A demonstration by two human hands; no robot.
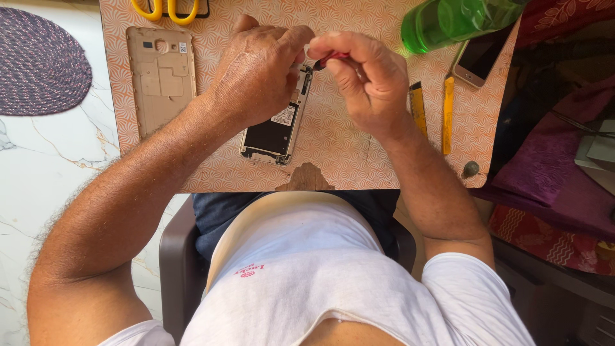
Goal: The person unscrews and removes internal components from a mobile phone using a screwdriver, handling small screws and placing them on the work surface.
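Observation:
An opened phone (274, 133) lies back-side up on the patterned board (346, 154), its black battery showing. My left hand (259, 70) rests over the phone's upper half and pins it down. My right hand (365, 77) pinches a small red-handled screwdriver (328, 59), its tip at the phone's top right corner. The phone's gold back cover (160, 77) lies to the left on the board.
Yellow-handled scissors (168, 9) sit at the board's top edge. A green bottle (455, 22) lies at top right beside another phone (479, 61). Two yellow tools (447, 115) lie right of my hand. A woven mat (38, 61) is on the marble floor; fabrics are piled at right.

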